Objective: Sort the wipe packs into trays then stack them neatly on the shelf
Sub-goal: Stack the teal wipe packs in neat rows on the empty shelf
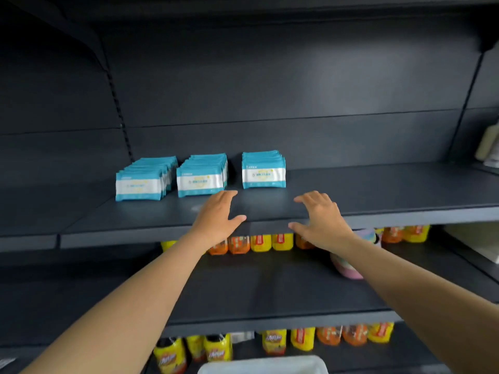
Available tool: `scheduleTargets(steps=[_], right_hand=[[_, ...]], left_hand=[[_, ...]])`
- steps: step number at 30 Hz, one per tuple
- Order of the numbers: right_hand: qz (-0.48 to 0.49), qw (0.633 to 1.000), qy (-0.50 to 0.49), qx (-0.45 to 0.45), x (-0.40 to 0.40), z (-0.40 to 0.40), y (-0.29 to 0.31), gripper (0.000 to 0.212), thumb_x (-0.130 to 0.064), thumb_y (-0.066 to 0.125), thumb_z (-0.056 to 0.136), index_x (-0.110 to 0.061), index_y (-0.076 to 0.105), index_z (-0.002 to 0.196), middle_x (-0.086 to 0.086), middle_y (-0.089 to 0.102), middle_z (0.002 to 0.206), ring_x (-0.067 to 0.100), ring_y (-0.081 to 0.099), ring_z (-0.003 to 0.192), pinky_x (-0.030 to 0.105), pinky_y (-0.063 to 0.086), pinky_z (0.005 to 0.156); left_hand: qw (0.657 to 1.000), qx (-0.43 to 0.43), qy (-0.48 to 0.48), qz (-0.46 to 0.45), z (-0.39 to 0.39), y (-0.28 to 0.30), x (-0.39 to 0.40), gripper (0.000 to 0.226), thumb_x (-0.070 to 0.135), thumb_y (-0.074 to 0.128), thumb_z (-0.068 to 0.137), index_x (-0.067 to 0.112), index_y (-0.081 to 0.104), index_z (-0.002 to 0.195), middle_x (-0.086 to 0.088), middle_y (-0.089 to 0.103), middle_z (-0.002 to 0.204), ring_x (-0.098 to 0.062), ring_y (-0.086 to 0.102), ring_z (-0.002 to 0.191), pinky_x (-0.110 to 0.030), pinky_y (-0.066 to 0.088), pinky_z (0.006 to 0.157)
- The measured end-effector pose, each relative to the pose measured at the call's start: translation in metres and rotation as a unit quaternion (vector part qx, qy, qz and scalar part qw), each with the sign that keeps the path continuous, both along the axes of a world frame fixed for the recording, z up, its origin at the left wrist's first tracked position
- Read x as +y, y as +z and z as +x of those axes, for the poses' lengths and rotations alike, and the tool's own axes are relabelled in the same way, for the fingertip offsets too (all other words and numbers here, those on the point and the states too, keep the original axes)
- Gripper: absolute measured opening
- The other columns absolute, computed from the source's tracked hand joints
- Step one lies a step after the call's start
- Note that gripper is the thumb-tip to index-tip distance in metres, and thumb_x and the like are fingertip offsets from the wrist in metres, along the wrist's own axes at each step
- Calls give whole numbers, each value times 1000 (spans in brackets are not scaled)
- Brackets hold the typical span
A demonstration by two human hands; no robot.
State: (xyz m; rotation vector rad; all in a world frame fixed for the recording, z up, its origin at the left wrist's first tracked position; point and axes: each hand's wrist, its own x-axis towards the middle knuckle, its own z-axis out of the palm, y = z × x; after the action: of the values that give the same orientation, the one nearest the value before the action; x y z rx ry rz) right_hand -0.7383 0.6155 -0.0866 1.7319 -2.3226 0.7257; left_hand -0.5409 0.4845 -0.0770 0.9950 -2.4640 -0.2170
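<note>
Three rows of teal-and-white wipe packs stand upright on the dark shelf: a left row, a middle row and a right row. My left hand reaches over the shelf's front edge with straight fingers, its fingertips just in front of the middle row, holding nothing. To the right, my right hand hovers over the edge, fingers spread and slightly bent, empty, below and to the right of the right row.
Orange and yellow packets line the shelf below, with a pastel striped object at the right. More yellow packets fill the lowest shelf. A white tray rim shows at the bottom. Pale bottles stand far right.
</note>
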Motion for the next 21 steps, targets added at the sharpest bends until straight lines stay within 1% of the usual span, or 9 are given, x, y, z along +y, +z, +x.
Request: scheduleTargets(steps=[1,3,7,10,14,16,18,21], right_hand=[[12,1000,2,29,14,11,-8,60,-44,62,87,-21,42,139,-1,41,139,20,33,130,34,27,107],[29,998,4,56,38,29,-28,59,-45,61,87,-19,44,137,1,42,136,21,35,127,36,29,105],[79,996,8,50,76,62,-77,60,-45,63,85,-18,44,136,3,42,136,24,36,127,38,32,103],[132,990,22,44,96,75,-119,59,-41,62,87,-18,42,138,2,40,139,23,33,130,37,29,103],[206,978,28,33,110,81,-179,58,-40,57,89,-18,39,140,3,37,142,23,32,131,37,28,107],[240,970,24,17,114,82,-214,58,-42,58,89,-19,39,139,2,36,143,23,31,133,38,26,109],[273,962,21,-2,116,81,-250,58,-42,59,90,-21,39,139,0,35,145,21,28,135,37,25,111],[320,947,12,-28,115,74,-306,59,-41,59,90,-21,37,141,-1,34,146,20,28,135,35,26,110]], left_hand=[[1000,-9,-7,-11,10,-7,13,61,37,54,93,16,30,145,-1,32,150,-17,27,139,-31,24,111],[999,-22,-17,-18,31,-24,36,57,37,55,93,16,35,142,-1,36,146,-18,31,136,-31,25,110],[998,-58,-21,0,70,-79,75,53,35,58,91,15,42,138,-1,41,141,-19,35,132,-31,28,107],[994,-88,-9,61,93,-130,94,52,34,58,92,15,42,137,-1,41,141,-19,35,132,-32,30,107],[981,-130,16,141,115,-212,106,48,31,58,90,13,46,134,-3,45,136,-21,40,127,-29,32,103],[971,-145,27,191,123,-254,110,49,29,59,90,13,46,134,-4,45,138,-21,39,128,-27,32,103],[958,-152,43,238,128,-292,113,52,28,59,90,11,43,137,-5,41,142,-20,37,131,-25,28,104],[936,-144,91,309,127,-348,116,55,27,59,92,9,39,140,-7,41,143,-20,38,132,-23,28,101]])
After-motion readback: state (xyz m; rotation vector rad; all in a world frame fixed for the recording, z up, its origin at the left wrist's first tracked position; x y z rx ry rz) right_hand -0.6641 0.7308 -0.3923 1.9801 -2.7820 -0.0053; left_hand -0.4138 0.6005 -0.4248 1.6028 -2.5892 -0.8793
